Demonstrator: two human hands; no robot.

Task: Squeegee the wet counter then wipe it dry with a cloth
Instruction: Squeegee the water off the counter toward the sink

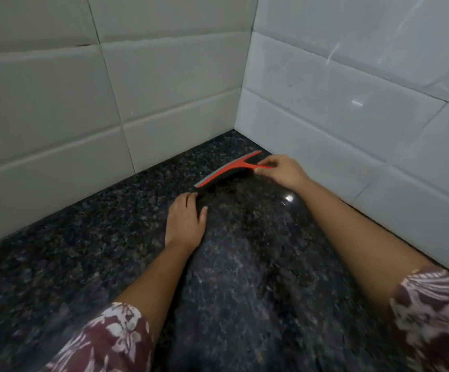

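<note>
Right hand (282, 173) is pinching the red squeegee (228, 169) handle just right of frame centre, near the tiled corner, left hand (187, 222) lying open on the wet surface (245, 264); such a light grip is risking blade skipping, leaving streaks.

R hand (282, 171) hides squeegee (228, 169) handle end.
</note>
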